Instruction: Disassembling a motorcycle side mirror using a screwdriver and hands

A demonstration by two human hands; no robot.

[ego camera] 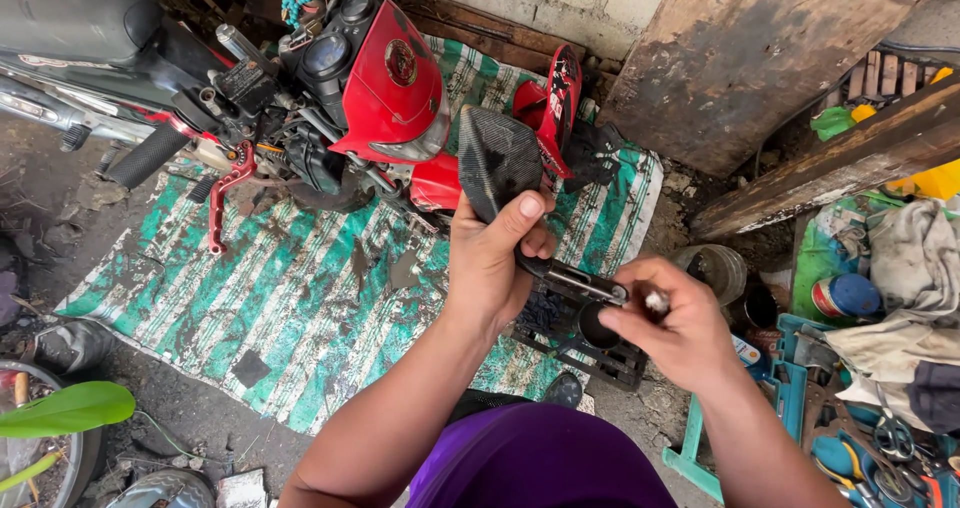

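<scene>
My left hand [492, 258] is wrapped tight around the stem of a dark side mirror [497, 158], thumb up against its back. My right hand [672, 328] pinches a small light part at the stem's end [600, 290]. The mirror is off the red motorcycle [385, 88] lying far left on the striped mat [250, 298]; refitting remains, I judge.

You have one view only, from the camera on your head, looking steeply down and close over your own forearms; it faces the red motorcycle front [385, 88] lying on the green-and-white striped woven mat [270, 298].
</scene>
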